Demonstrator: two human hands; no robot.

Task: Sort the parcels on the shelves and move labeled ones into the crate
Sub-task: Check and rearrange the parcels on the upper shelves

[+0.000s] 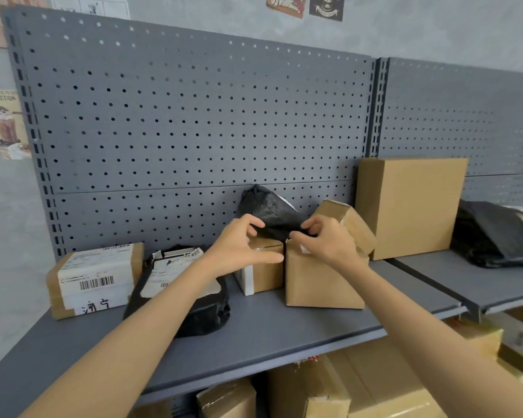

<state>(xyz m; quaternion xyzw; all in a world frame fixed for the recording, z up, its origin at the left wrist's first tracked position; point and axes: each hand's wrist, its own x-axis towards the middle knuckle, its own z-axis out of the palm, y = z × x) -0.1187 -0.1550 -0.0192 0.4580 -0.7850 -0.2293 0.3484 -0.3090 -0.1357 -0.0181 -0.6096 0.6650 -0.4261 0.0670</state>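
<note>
A crumpled black plastic parcel (269, 211) leans against the pegboard back panel (193, 116) of the grey shelf (269, 327), resting on top of two brown cardboard boxes (320, 282) — glossy, wrinkled, with a sliver of white showing at its upper right edge. Both hands meet at its lower edge: the left hand (242, 245) has fingers curled with thumb and fingertips closing on the plastic, and the right hand (323, 239) pinches the same edge from the other side. Left of this parcel lie a labelled carton (94, 279) with a barcode and a second black bag (187, 297) bearing a white label, partly covered by the left forearm. Right of it stands a tall plain box (410, 206). The label print is too blurred to read — and no crate is in view.
</note>
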